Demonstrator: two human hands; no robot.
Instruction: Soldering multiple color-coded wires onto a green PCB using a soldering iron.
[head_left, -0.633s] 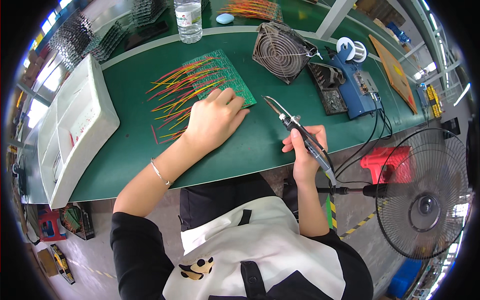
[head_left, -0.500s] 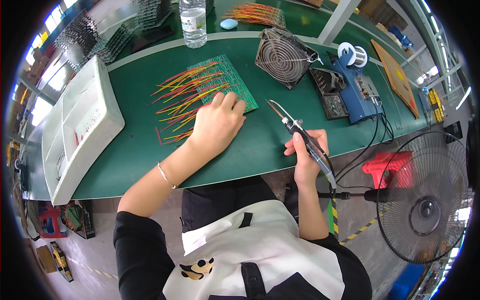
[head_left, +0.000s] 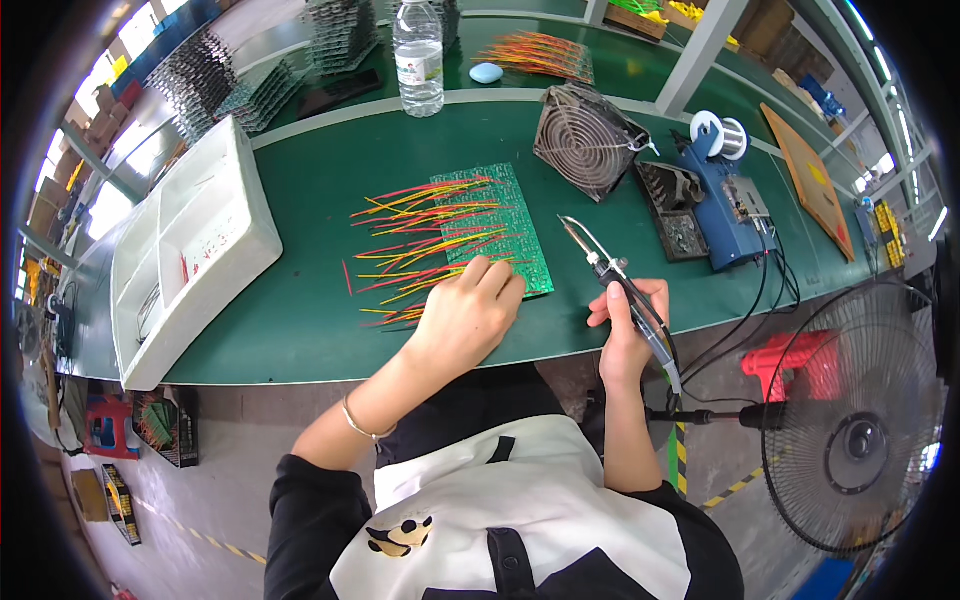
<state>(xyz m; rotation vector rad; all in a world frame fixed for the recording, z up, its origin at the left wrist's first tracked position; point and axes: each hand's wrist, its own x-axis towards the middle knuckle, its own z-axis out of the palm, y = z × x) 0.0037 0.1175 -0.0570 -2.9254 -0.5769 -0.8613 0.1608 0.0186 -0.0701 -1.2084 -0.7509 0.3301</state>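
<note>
My left hand point(head_left: 472, 312) rests, fingers curled, over the near left corner of a green circuit board point(head_left: 520, 245). Its fingertips are hidden, but the board has shifted along with it. Rows of red and yellow wires point(head_left: 400, 250) stick out from the board's left side over the table. In my right hand point(head_left: 626, 345) is a soldering iron point(head_left: 603, 268), gripped around its handle, with a thin metal feed tube along the shaft. The iron's tip is in the air, right of the board and apart from it.
At left lies a white foam tray point(head_left: 262, 235) with compartments. A square metal fan point(head_left: 588, 145), a blue soldering station point(head_left: 715, 190) with solder spool point(head_left: 733, 138), and a water bottle point(head_left: 420, 75) stand farther back. A pedestal fan point(head_left: 850, 430) is at right.
The circuit board and its wires have slid nearer to me and turned slightly, moving with my left hand. My right hand still holds the soldering iron. The whole view has shifted a little.
</note>
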